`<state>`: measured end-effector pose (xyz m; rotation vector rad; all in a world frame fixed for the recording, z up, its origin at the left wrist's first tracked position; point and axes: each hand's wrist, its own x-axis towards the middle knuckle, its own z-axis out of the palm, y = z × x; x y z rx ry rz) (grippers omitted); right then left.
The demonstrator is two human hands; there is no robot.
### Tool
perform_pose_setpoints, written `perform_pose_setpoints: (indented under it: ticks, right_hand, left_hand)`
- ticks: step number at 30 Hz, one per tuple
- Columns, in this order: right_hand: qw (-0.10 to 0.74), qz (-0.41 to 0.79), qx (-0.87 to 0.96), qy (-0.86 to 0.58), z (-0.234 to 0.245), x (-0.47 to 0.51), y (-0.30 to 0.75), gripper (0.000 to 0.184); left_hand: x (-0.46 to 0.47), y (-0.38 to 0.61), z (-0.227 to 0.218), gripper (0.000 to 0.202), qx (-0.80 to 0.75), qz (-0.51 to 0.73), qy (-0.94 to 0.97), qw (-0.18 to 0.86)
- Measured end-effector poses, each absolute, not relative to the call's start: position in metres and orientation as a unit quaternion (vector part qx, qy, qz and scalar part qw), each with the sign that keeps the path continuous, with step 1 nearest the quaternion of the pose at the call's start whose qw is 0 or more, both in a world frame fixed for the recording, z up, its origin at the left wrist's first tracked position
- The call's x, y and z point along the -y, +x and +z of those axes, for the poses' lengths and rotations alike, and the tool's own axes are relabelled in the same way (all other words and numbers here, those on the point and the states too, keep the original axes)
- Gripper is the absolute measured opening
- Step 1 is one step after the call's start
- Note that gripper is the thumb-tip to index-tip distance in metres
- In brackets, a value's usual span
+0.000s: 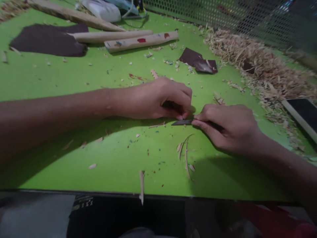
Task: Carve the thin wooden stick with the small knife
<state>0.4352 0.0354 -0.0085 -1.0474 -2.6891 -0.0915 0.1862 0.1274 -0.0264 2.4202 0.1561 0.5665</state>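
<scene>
My right hand (230, 127) is closed around a small dark blade (182, 122), thin and pointed, its tip toward the left and low over the green table (114, 158). Just beyond the blade, my left hand (158, 99) is curled with thumb and fingertips pinched together close to it. Whatever sits in that pinch is hidden or too small to name. A notched strip of wood (154, 74) shows behind the left knuckles. Near the blade lie a thin sliver (157, 125) and curled wood shavings (186, 153).
Long wooden sticks (141, 42), one colour-spotted, lie at the back beside dark sandpaper (49, 39). Smaller sandpaper pieces (198, 61) are right of them. A heap of shavings (260, 62) lines the perforated screen (198, 16). A phone (303, 114) rests at right; a sliver (141, 186) overhangs the front edge.
</scene>
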Motion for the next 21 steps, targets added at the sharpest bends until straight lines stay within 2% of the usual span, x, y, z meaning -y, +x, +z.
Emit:
perform_pose_setpoints:
  ticks: [11,21]
  right_hand:
    - [0.097,-0.104,0.933,-0.331,-0.009,-0.035,0.4315,0.034]
    - [0.096,-0.129,0.934,-0.318,-0.0119,-0.0341,0.4316,0.04]
  left_hand:
    - [-0.1282,0.1902,-0.031,0.023,-0.056,0.221,0.934,0.276]
    - [-0.1295,0.1919,-0.0294,0.02,-0.051,0.214,0.935,0.279]
